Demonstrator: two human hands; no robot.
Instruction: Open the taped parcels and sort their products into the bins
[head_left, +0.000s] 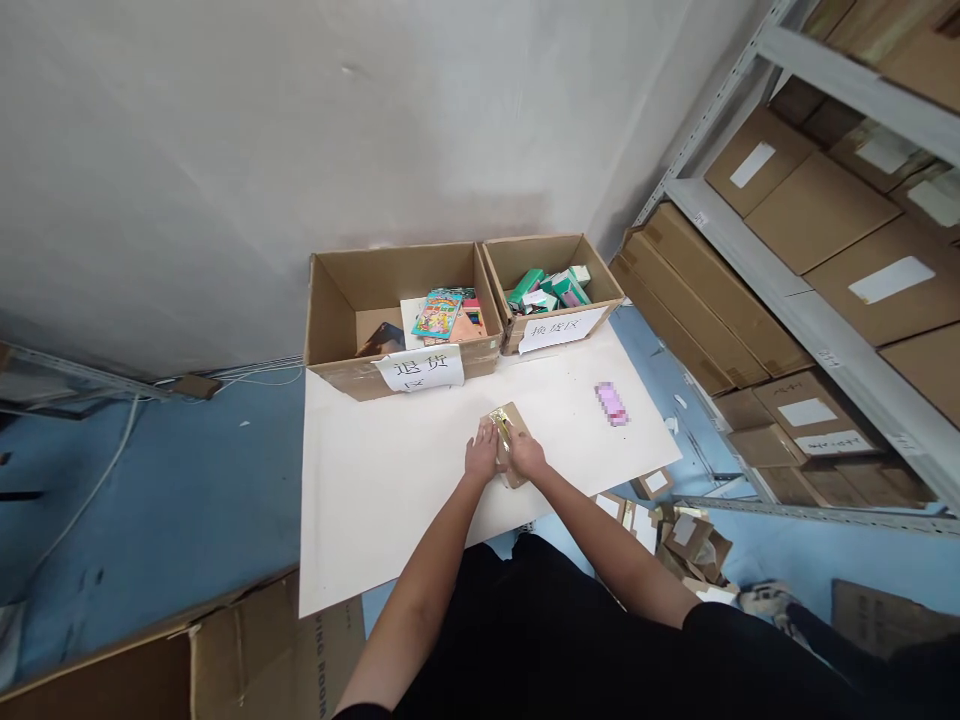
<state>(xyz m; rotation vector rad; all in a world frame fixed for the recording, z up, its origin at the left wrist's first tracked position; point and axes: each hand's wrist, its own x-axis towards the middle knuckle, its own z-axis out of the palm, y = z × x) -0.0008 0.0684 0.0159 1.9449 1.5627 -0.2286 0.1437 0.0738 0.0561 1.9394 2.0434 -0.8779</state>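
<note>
Both hands are on a small cardboard box (pixel 516 414) at the centre of the frame, a little below the middle, over a white surface (pixel 382 480). The left hand (pixel 482 455) lies along its left side with the fingers reaching over the top; the right hand (pixel 527 455) closes in from the right, thumb and fingers bent near a shiny gold strip (pixel 505 437) on the box. The hands stand close together — the box is held between them — though the undersides of the fingers are hidden.

Behind, along the far edge of the surface, two open cartons stand side by side. The larger left carton (pixel 341 380) carries a white paper label (pixel 421 368) with black handwritten characters and has a colourful booklet (pixel 437 314) inside, among other flat items. The smaller right carton (pixel 510 340) bears a similar label and holds green and white packets (pixel 555 290).

Right of the hands, a pixelated pink item (pixel 612 403) lies apart on the surface. A metal shelf (pixel 817 50) stacked with brown boxes (pixel 821 210) fills the right of the frame. Small opened boxes (pixel 690 540) lie on the blue floor (pixel 247 460) at the lower right, and a big carton (pixel 262 640) with printed lettering sits at the lower left.
</note>
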